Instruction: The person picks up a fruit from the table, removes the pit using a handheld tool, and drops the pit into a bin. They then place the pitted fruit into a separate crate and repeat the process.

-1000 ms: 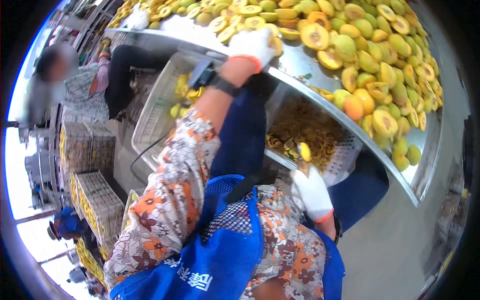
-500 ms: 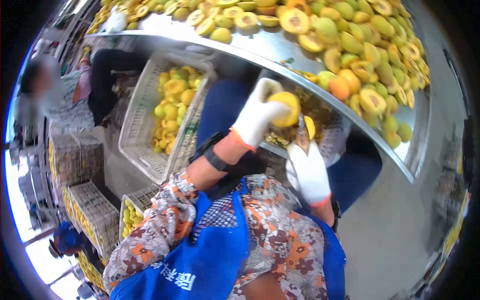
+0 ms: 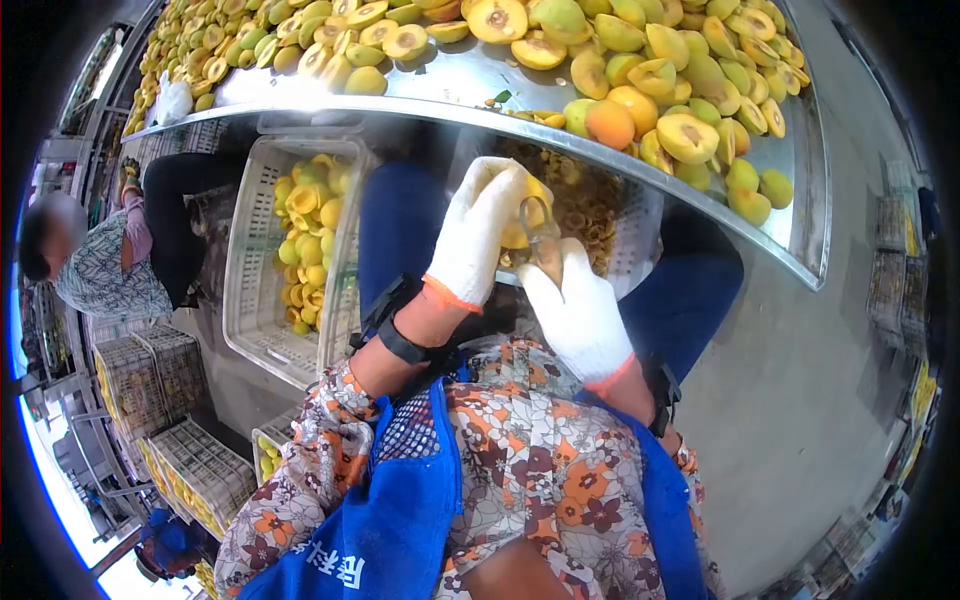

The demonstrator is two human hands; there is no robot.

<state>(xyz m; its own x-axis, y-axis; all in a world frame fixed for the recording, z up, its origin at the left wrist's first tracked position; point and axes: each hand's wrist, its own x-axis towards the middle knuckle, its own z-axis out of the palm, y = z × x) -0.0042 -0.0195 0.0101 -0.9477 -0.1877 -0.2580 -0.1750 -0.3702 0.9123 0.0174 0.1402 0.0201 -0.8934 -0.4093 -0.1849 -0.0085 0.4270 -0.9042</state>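
Observation:
My left hand (image 3: 478, 225), in a white glove with an orange cuff, is closed around a yellow peach half (image 3: 513, 237). Gloved the same way, my right hand (image 3: 582, 315) grips a pitting knife (image 3: 548, 256) with a brownish handle and a metal loop at its end. The loop lies against the peach half, and the fingers of my left hand cover part of the fruit. Both hands are above a white crate (image 3: 640, 225) of brown pits and scraps between my knees.
A metal table (image 3: 460, 108) with a raised edge carries many halved peaches (image 3: 690, 138). On the left stands a white crate (image 3: 245, 290) of yellow fruit. Stacked crates (image 3: 150, 385) and a seated person (image 3: 115, 270) are farther left.
The pitting knife has moved left, from beside the peach half onto it. A yellow piece near the blade no longer shows. My view has shifted, bringing more of the table's left side in.

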